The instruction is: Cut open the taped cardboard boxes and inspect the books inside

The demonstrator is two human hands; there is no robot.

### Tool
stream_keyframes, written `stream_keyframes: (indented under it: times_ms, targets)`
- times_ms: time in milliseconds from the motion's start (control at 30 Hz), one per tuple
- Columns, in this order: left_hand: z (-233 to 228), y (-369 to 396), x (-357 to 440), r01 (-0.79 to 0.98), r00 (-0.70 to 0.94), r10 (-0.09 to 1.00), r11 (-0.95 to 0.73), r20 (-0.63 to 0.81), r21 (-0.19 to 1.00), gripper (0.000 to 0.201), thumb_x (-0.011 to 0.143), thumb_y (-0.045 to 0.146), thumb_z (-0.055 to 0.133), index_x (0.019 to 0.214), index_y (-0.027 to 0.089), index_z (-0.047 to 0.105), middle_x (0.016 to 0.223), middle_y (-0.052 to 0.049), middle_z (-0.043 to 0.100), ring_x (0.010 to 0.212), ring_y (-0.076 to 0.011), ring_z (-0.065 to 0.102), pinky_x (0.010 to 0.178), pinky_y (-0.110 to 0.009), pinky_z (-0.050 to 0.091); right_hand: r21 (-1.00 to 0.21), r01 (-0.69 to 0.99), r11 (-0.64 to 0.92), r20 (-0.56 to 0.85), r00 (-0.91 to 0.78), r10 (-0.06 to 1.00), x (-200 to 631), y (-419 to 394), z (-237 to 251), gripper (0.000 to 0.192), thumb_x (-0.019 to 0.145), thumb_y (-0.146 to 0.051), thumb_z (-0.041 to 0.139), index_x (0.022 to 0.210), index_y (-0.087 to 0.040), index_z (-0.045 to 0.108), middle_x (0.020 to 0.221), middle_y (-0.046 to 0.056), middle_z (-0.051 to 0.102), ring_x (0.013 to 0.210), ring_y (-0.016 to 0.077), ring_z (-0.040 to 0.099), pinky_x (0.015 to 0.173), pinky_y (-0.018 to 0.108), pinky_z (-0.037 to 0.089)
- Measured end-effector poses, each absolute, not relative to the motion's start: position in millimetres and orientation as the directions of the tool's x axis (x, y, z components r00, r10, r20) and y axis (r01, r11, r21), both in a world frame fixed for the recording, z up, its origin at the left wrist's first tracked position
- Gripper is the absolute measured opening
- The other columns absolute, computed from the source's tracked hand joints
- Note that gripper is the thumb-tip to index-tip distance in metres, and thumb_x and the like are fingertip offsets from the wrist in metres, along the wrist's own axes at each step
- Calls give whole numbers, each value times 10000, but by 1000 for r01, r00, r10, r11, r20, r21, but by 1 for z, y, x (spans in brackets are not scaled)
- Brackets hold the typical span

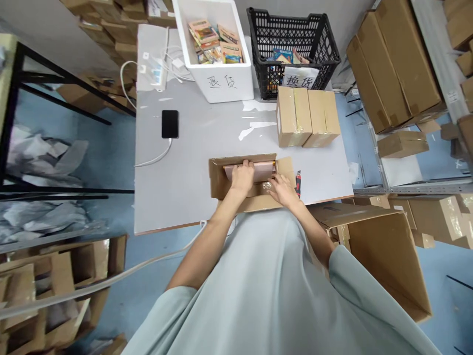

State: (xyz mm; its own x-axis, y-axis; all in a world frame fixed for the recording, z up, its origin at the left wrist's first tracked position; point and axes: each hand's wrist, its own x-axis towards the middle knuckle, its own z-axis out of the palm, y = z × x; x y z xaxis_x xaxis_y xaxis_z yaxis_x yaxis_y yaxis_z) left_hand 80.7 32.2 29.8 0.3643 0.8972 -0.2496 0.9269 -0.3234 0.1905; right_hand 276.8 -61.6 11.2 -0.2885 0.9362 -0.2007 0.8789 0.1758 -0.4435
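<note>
An open cardboard box (247,203) stands at the table's front edge. Inside it is a pale pink, flat item with orange-looking corners, perhaps a stack of books (263,170); its exact kind is unclear. My left hand (242,176) reaches into the box, its fingers bent over the top edge of the pink item and closed on it. At the box's right end, my right hand (284,190) has its fingers apart, the tips by the item's right end and a shiny piece of clear tape (266,186). A red and black box cutter (298,183) lies just right of the box.
On the grey table (192,182) are a black phone-like device (170,124) on a cable, two closed cartons (295,118), a white foam bin (229,81) and a black crate (262,74) with booklets. A large open carton (384,256) stands at right below the table.
</note>
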Motion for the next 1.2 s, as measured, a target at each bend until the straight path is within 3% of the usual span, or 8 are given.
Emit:
stream_keyframes:
  times_ms: [133,300,500,667,867,967,1033,1200]
  targets:
    - [20,31,80,915,392,885,-347,-252,206,531,1010,56,442,1456,44,730,1421,-324,720,1289,-440,726,1157,-599,484,-468,870,157,-169,-262,950,275,-65,8,496,1113,-285,761,1584,-139,709,1665,232,623,1563,379,557,1333,567,484]
    - [15,14,75,877,477,837,-435,-269,204,396,974,83,517,1158,121,866,1311,-282,772,1355,-447,677,1163,-597,515,-526,840,131,-121,-226,967,272,-73,5,379,1088,-236,773,1461,-169,772,1552,203,695,1482,369,609,1300,568,524]
    - [27,-3,53,855,475,868,-416,-145,311,323,991,131,575,1117,204,864,1466,-194,750,1351,-421,673,1141,-592,589,-745,667,-13,-7,12,1000,273,-78,5,198,1088,-302,723,1263,-222,768,1368,156,734,1305,324,725,1205,512,618]
    - [72,-15,23,703,376,923,-339,79,625,212,1037,237,627,1068,240,837,1364,-135,792,1255,-349,736,1143,-499,604,-954,293,-67,37,336,941,277,-75,23,502,953,-533,855,1334,-249,693,1388,159,752,1284,328,771,1099,516,686]
    - [119,-25,-1,330,71,995,-84,64,940,350,962,583,827,988,234,810,973,-59,830,937,-261,771,857,-351,618,-1000,-22,0,-7,342,940,284,-64,60,798,838,-664,958,1471,-270,673,1535,190,749,1482,361,716,1253,592,603]
    - [123,-23,5,51,0,1000,22,-22,998,574,843,727,911,1063,207,810,1055,-99,855,990,-278,795,891,-375,643,-993,-115,-26,-49,202,978,281,-55,76,992,723,-702,1031,1539,-276,659,1542,185,760,1472,383,730,1246,601,615]
    - [121,-21,15,-76,0,998,68,-68,995,690,785,776,942,1130,193,807,1144,-136,865,1048,-297,810,937,-404,657,-993,-112,-28,-42,119,992,273,-50,86,942,707,-691,1046,1477,-271,703,1498,164,792,1417,381,761,1212,577,645]
    - [113,-19,39,-70,-106,990,84,-91,994,605,768,713,949,1014,194,759,1060,-104,848,943,-257,780,830,-345,621,-999,-41,-12,-20,206,978,247,-40,95,838,677,-626,1068,1337,-230,736,1405,161,830,1325,377,795,1129,539,696]
